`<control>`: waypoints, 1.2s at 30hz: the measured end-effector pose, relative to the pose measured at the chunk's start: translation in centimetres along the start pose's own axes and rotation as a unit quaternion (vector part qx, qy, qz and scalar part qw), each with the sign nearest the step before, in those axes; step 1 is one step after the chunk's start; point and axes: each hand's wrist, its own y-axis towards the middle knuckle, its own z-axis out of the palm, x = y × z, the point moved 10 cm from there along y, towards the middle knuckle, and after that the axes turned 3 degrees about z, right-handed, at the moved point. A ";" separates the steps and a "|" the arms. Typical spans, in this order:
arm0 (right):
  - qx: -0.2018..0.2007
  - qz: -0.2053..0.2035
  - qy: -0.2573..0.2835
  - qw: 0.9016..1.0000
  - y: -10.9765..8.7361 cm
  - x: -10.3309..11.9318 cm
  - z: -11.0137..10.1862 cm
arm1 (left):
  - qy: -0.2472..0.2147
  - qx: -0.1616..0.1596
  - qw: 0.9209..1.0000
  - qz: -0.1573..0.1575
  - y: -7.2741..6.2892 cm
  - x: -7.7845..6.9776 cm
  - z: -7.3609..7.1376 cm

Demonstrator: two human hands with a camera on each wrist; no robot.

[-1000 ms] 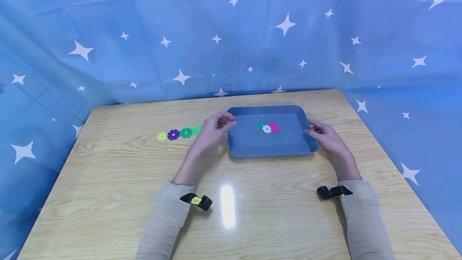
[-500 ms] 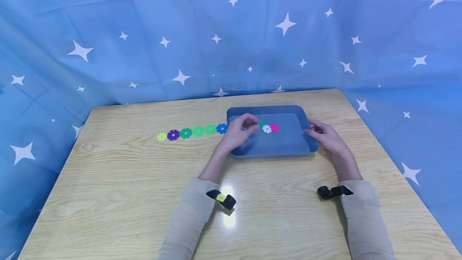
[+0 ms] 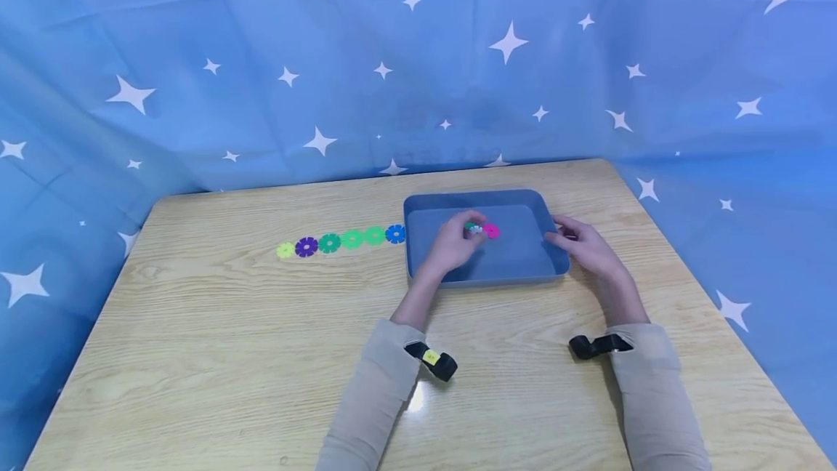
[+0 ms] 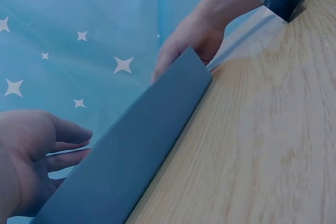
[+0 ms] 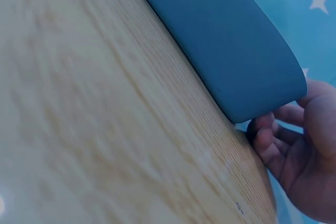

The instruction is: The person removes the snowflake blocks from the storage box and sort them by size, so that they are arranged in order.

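Note:
A blue-grey rectangular tray [image 3: 516, 260] sits toward the back of the table, holding a green, a white and a pink [image 3: 491, 231] notched plastic disc. Reaching over its left half, my left hand [image 3: 456, 244] has thumb and fingers spread apart around the white disc [image 3: 476, 230], with the green disc [image 3: 468, 225] partly covered. In the left wrist view, those fingers extend behind the tray's front wall [image 4: 131, 145]. At the tray's right end, my right hand [image 3: 588, 246] grips the rim, thumb on top and fingers outside; the right wrist view shows these fingers curled against the end.
Left of the tray runs a row of flower-like discs on the wooden table [image 3: 229, 355]: yellow [image 3: 285, 250], purple [image 3: 306, 246], several greens and a blue [image 3: 395, 234] right beside the tray's wall. A star-patterned blue curtain [image 3: 248, 35] hangs behind and along the sides.
My left hand has moved right, from the tray's left edge to the discs inside, uncovering the blue end of the row. The right hand keeps its hold; the head view has shifted slightly.

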 end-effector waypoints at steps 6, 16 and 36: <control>0.003 0.011 -0.005 1.000 0.0 -0.2 0.1 | 0.039 0.016 0.999 -0.014 0.1 1.0 0.7; 0.007 0.019 0.001 1.000 -0.1 -0.2 0.2 | 0.047 -0.021 0.998 -0.027 0.1 1.8 0.0; 0.001 0.000 0.005 1.000 0.1 0.2 0.2 | 0.032 -0.040 0.999 0.010 -0.2 0.9 -1.3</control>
